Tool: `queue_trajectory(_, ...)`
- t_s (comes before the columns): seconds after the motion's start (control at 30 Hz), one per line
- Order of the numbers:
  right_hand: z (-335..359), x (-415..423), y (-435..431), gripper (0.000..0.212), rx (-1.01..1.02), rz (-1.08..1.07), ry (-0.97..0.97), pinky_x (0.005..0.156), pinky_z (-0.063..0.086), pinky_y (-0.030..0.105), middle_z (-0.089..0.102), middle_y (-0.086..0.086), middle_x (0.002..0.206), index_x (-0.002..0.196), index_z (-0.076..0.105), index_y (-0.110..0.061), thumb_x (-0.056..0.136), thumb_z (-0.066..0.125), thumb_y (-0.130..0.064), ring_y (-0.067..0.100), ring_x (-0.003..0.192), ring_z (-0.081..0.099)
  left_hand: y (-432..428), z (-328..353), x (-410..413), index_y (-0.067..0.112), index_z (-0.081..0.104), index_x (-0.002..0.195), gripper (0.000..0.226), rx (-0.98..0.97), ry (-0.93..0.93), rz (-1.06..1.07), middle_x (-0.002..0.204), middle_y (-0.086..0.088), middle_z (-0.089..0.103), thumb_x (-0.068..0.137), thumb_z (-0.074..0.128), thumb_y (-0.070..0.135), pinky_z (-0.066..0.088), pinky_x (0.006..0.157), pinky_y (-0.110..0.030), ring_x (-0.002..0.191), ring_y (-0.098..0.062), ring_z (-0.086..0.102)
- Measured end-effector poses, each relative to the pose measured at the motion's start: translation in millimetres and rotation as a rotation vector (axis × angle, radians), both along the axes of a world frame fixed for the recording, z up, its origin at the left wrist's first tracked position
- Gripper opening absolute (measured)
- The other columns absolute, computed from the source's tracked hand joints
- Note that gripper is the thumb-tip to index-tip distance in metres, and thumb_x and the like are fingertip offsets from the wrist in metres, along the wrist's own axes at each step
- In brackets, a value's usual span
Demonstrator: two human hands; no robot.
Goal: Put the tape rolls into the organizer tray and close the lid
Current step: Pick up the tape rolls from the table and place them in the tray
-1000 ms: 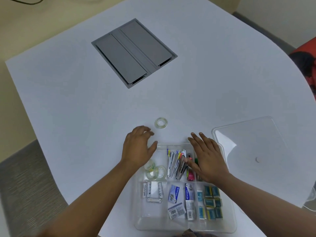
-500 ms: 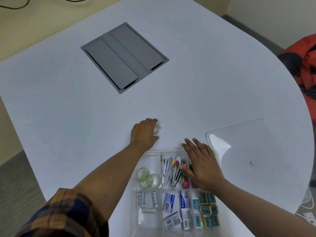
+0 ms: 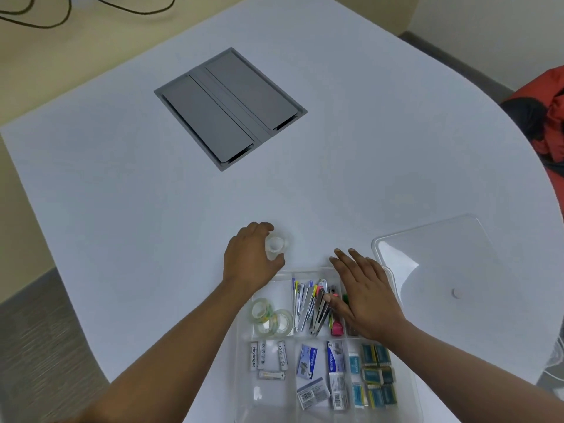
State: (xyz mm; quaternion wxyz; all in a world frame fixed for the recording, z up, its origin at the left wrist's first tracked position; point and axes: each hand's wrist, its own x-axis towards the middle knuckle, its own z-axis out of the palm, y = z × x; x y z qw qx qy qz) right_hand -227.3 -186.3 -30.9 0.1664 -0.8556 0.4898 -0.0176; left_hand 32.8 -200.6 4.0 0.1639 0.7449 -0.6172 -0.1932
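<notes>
Just below the middle of the frame, the left hand (image 3: pixel 250 257) closes its fingers and thumb around a clear tape roll (image 3: pixel 276 247), which is tilted between them just above the white table (image 3: pixel 122 178) and beyond the far rim of the organizer tray (image 3: pixel 241 355). Two more tape rolls (image 3: pixel 270 317) already lie in the tray's top-left compartment (the obvious home for this one). To do this step well, I would keep the pinch firm across the roll's rim, carry it the short way toward the lower part of the frame, clear the tray wall and lower it beside the others. The right hand (image 3: pixel 363 294) lies flat and spread, holding nothing, over the tray's pens (image 3: pixel 308 303), steadying it. At lower right the lid (image 3: pixel 442 270) waits, off the tray.
</notes>
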Motion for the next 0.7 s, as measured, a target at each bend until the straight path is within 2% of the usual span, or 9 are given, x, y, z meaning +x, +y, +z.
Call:
queue_trajectory(0.17, 2.8, 0.5, 0.1, 0.073, 0.005, 0.003, 0.018, 0.118, 0.008, 0.039, 0.024, -0.003, 0.158, 0.149, 0.027, -0.023, 0.092, 0.018, -0.069, 0.016, 0.147, 0.010, 50.4, 10.7, -6.6, 0.024, 0.058, 0.107, 0.044, -0.055, 0.020, -0.024, 0.104, 0.007, 0.062, 0.068, 0.073, 0.036, 0.044, 0.077, -0.029, 0.092, -0.015, 0.056)
queue_trajectory(0.33, 5.5, 1.7, -0.3, 0.073, 0.016, -0.002, 0.020, 0.118, 0.011, 0.041, 0.026, -0.002, 0.157, 0.148, 0.028, -0.022, 0.092, 0.018, -0.069, 0.018, 0.146, 0.014, 89.4, 7.0, -10.3, 0.027, 0.060, 0.096, 0.031, -0.001, -0.015, -0.059, 0.099, 0.011, 0.058, 0.070, 0.069, 0.040, 0.040, 0.074, -0.026, 0.088, -0.012, 0.054)
queue_trajectory(0.5, 5.6, 1.1, -0.9, 0.072, 0.035, 0.010, 0.049, 0.118, 0.014, 0.043, 0.027, -0.001, 0.157, 0.149, 0.028, -0.022, 0.093, 0.020, -0.067, 0.019, 0.146, 0.014, 101.5, -3.8, -16.0, 0.026, 0.065, 0.101, 0.032, 0.096, -0.047, -0.087, 0.105, 0.010, 0.057, 0.075, 0.064, 0.044, 0.040, 0.081, -0.027, 0.096, -0.013, 0.053)
queue_trajectory(0.7, 8.7, 2.0, -1.4, 0.072, 0.042, 0.000, 0.050, 0.116, 0.019, 0.044, 0.032, 0.000, 0.155, 0.147, 0.031, -0.022, 0.092, 0.020, -0.068, 0.022, 0.144, 0.021, 99.1, -8.2, -24.1, 0.026, 0.062, 0.109, 0.038, 0.116, -0.066, -0.117, 0.111, 0.010, 0.056, 0.076, 0.063, 0.046, 0.038, 0.086, -0.028, 0.102, -0.013, 0.050)
